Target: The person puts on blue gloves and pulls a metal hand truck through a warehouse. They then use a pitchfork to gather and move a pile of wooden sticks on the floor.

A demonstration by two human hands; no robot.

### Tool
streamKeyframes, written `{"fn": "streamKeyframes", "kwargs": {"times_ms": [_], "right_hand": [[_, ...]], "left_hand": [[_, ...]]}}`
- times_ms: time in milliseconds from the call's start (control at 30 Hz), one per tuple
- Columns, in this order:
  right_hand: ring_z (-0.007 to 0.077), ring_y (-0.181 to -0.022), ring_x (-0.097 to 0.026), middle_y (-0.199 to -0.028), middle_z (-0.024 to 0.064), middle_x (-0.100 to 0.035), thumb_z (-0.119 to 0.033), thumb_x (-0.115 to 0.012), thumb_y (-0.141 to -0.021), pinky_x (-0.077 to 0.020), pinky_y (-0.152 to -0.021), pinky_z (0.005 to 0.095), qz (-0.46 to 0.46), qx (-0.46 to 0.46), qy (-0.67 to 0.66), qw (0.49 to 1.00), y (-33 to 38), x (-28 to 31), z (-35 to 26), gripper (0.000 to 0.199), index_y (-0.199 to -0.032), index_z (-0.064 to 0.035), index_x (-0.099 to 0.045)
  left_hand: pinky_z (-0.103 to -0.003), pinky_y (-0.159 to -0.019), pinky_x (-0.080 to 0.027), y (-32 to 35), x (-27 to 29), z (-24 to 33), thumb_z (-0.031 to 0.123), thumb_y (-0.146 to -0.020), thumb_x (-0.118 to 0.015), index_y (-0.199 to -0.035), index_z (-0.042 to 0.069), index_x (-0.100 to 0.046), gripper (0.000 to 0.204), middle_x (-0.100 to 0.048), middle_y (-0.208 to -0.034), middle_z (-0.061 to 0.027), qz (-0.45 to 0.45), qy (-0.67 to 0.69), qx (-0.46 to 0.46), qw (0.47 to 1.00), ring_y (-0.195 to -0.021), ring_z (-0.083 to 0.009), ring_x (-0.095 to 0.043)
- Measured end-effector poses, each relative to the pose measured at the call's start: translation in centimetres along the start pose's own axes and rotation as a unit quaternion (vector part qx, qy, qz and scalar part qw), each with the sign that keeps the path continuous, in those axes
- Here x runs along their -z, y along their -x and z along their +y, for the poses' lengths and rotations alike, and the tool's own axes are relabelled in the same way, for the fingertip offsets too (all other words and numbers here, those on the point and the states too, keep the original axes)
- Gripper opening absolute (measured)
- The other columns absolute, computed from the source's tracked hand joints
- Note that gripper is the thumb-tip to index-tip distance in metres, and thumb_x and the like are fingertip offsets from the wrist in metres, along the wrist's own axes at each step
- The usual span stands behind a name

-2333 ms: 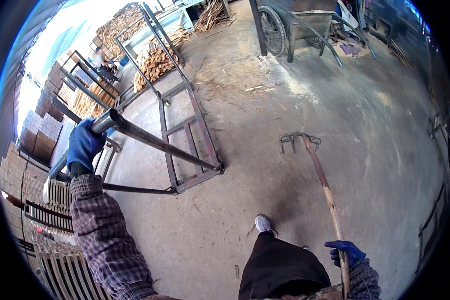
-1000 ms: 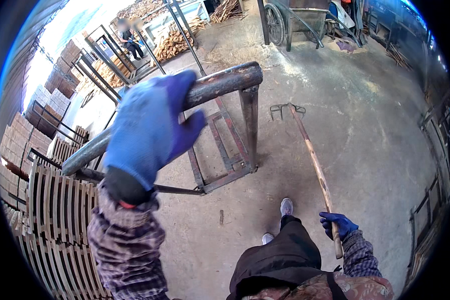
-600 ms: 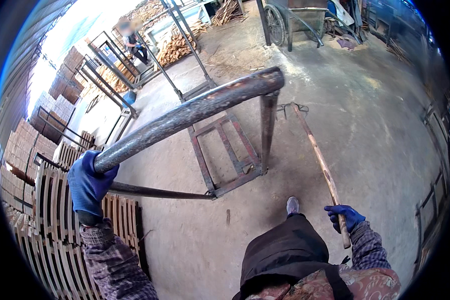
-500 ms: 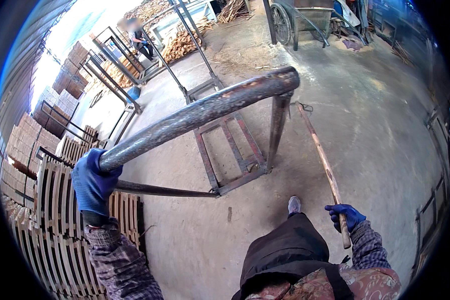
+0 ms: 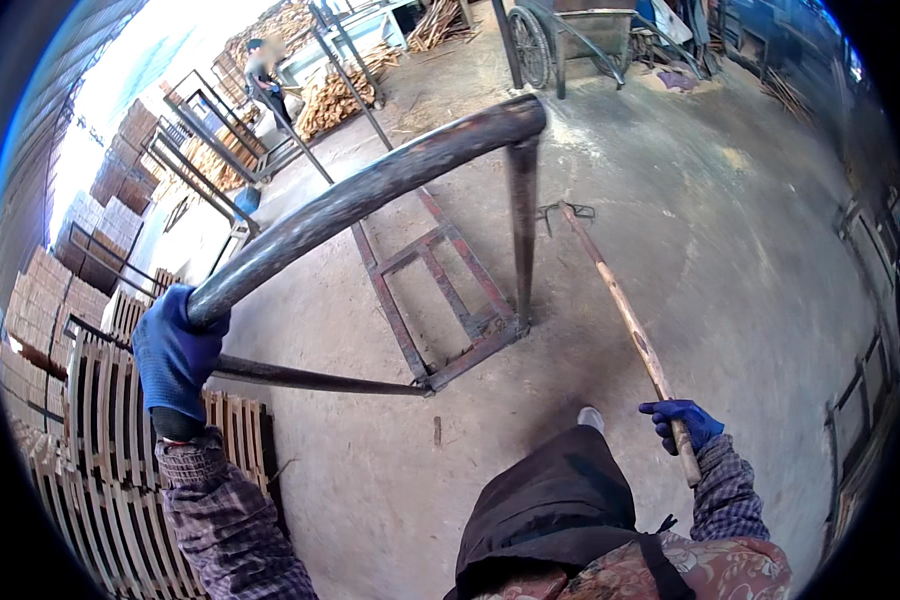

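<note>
My left hand (image 5: 178,340), in a blue knit glove, is closed around the left end of a worn, dark metal push bar (image 5: 370,200). The bar belongs to a wheeled-cart-like metal frame (image 5: 467,357), whose reddish-brown base with crosspieces lies low over the floor. Two uprights join bar and base; wheels cannot be made out. Down at my right side, my right hand (image 5: 685,425), also gloved in blue, grips the lower end of a rake's wooden handle (image 5: 625,310). The rake's pronged metal head (image 5: 567,212) rests at or close to the floor, right of the frame.
Stacked wooden slats (image 5: 110,410) stand close on the left, with pallets of blocks (image 5: 55,300) behind. Other metal frames (image 5: 205,190) and a person (image 5: 265,85) are further off, beside a wood pile (image 5: 335,105). A wheeled cart (image 5: 580,40) stands far ahead; metal frames (image 5: 860,400) line the right.
The push bar's far end has shifted left and up in view, and the surroundings have slid left. My shoe shows less below the apron. Both hands keep their holds.
</note>
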State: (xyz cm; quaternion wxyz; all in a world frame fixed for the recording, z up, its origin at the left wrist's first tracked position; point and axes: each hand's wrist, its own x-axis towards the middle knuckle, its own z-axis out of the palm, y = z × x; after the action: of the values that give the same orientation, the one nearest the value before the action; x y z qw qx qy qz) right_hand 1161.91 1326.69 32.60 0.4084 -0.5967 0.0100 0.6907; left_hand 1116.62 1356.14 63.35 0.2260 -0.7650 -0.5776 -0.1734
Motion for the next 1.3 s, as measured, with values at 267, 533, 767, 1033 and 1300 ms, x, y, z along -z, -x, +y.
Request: {"fn": "streamKeyframes", "kwargs": {"times_ms": [267,533,767,1033,1300], "right_hand": [[0.0085,-0.067,-0.059,-0.082,-0.0007,-0.064,-0.034,-0.065,-0.086,-0.0482,-0.061,0.0249,-0.004,-0.030,0.011,0.999,-1.2,12.1,-0.4,0.038,-0.115,-0.0101,-0.063],[0.0147,-0.085,-0.064,-0.101,0.0077,-0.067,-0.032,-0.065,-0.086,-0.0534,-0.077,0.0303,-0.008,-0.100,0.023,0.995,-1.6,22.0,-4.5,0.047,-0.127,-0.0101,-0.059],[0.0255,-0.088,-0.067,-0.108,0.0135,-0.067,-0.026,-0.067,-0.087,-0.0568,-0.073,0.0385,-0.064,-0.156,-0.038,0.985,-7.4,26.1,-3.8,0.049,-0.130,-0.0079,-0.052],[0.0295,-0.094,-0.066,-0.111,0.0182,-0.065,-0.033,-0.070,-0.084,-0.0553,-0.079,0.0377,0.007,-0.163,-0.006,0.987,-9.7,22.8,-9.1,0.053,-0.125,-0.0027,-0.057],[0.0269,-0.094,-0.065,-0.111,0.0147,-0.065,-0.033,-0.069,-0.085,-0.0555,-0.077,0.0372,-0.015,-0.171,-0.007,0.985,-20.1,19.2,-17.6,0.044,-0.119,-0.0069,-0.060]], "left_hand": [[-0.042,-0.072,-0.049,-1.6,-1.4,0.2,0.020,-0.075,-0.076,-0.091,0.007,-0.061,0.025,-0.064,-0.082,-0.0159,0.054,-0.016,-0.020,0.998,-0.082,-0.0362,-0.063],[-0.046,-0.096,-0.043,-2.4,-0.8,13.1,0.021,-0.078,-0.067,-0.131,0.010,-0.050,0.057,-0.060,-0.120,-0.0148,0.077,-0.147,-0.086,0.982,-0.110,-0.0348,-0.056],[-0.043,-0.092,-0.045,-6.8,-5.8,20.0,0.018,-0.081,-0.067,-0.112,0.010,-0.061,0.033,-0.065,-0.107,-0.0078,0.123,-0.078,-0.151,0.978,-0.103,-0.0287,-0.060],[-0.042,-0.085,-0.048,-7.8,-8.8,19.5,0.009,-0.080,-0.069,-0.102,0.007,-0.064,0.022,-0.067,-0.094,-0.0076,0.156,-0.061,-0.137,0.976,-0.090,-0.0268,-0.064],[-0.037,-0.081,-0.050,-7.0,-10.9,11.7,-0.006,-0.076,-0.062,-0.097,0.003,-0.061,0.023,-0.060,-0.096,-0.0083,0.118,-0.026,-0.077,0.990,-0.096,-0.0246,-0.059]]}}
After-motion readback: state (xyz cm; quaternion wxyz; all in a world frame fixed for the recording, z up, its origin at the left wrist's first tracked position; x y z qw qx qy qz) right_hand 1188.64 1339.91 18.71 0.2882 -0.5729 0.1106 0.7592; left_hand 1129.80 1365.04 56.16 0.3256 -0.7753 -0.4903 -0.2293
